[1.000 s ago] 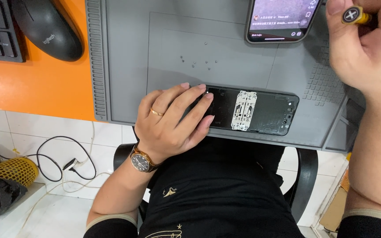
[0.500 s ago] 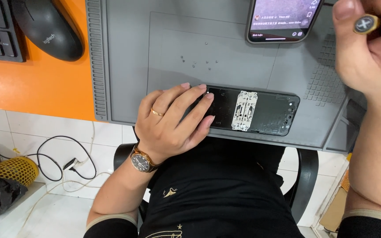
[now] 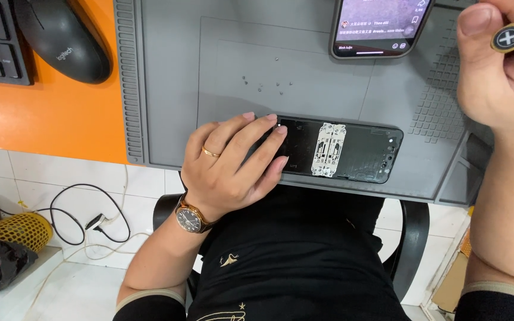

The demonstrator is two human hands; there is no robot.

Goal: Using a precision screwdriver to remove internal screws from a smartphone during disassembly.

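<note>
- Left hand [image 3: 230, 163]: lying flat, fingers spread, pressing on the left end of the opened black phone body [image 3: 340, 148]; nothing is being gripped.
- Opened black phone body: lying lengthwise at the near edge of the grey silicone work mat [image 3: 168, 77], a white metal plate [image 3: 327, 150] sitting across its middle.
- Right hand [image 3: 498, 71]: closing round a yellow-capped screwdriver handle [image 3: 508, 37], raised over the mat's right side.
- Lit smartphone [image 3: 379, 27]: lying at the mat's far edge.
- Tiny loose screws [image 3: 266, 83]: lying scattered mid-mat.
- Black computer mouse [image 3: 63, 38]: sitting on the orange desk [image 3: 43, 113].
</note>
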